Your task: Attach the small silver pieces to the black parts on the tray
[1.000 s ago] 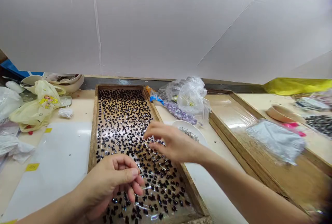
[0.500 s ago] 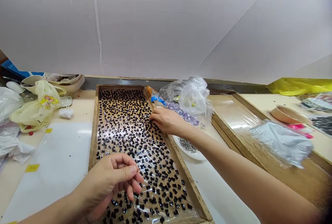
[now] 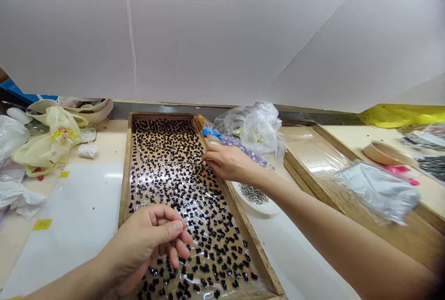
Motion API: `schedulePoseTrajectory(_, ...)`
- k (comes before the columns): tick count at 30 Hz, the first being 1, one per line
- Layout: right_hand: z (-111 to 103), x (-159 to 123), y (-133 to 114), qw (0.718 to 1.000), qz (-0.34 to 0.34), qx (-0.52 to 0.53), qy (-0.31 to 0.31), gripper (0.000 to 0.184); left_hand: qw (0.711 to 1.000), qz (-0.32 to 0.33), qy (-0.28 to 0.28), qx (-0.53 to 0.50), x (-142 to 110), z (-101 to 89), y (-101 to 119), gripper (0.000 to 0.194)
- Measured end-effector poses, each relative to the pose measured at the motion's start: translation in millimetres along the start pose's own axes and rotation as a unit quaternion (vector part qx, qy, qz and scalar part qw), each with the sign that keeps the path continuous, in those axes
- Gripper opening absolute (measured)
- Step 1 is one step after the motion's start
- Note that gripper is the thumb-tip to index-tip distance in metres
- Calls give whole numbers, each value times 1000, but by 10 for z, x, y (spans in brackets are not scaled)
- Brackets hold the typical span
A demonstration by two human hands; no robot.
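Pose: left hand (image 3: 153,237) curled above tray (image 3: 126,175) | right hand (image 3: 227,162) farther forward, loosely bunched | grips: can't tell

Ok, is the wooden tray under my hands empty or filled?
Filled, though loosely: black pieces lie spread across the wooden tray from far end to near, with gaps between many. Your left hand hides part.

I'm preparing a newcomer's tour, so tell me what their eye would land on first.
Probably the long, shallow brown wooden tray at the centre, spread with small, glossy black pieces. The bare right hand is at its right side, the bare left hand over its near part. Next, perhaps, the broad white panel across the top of the view.
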State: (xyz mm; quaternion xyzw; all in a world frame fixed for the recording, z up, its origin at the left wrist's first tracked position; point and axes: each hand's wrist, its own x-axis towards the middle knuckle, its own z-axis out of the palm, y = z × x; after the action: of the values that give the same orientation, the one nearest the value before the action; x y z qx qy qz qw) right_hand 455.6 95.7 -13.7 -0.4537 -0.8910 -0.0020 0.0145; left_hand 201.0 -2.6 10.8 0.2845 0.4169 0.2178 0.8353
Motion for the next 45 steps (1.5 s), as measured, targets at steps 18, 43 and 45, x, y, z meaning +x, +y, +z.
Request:
schedulePoseTrajectory(18,-5,-408,-708,573,276,770,55,33,1000,-2,-18,17,-25,-20,-49,21)
schedulePoseTrajectory(43,-42,2051,-1700,973,-71,193,103,8,988,57,48,-136,-379,103,130,24)
schedulePoseTrajectory(45,21,2210,-1801,978,-98,152,105,11,989,49,40,-133,-380,99,134,31)
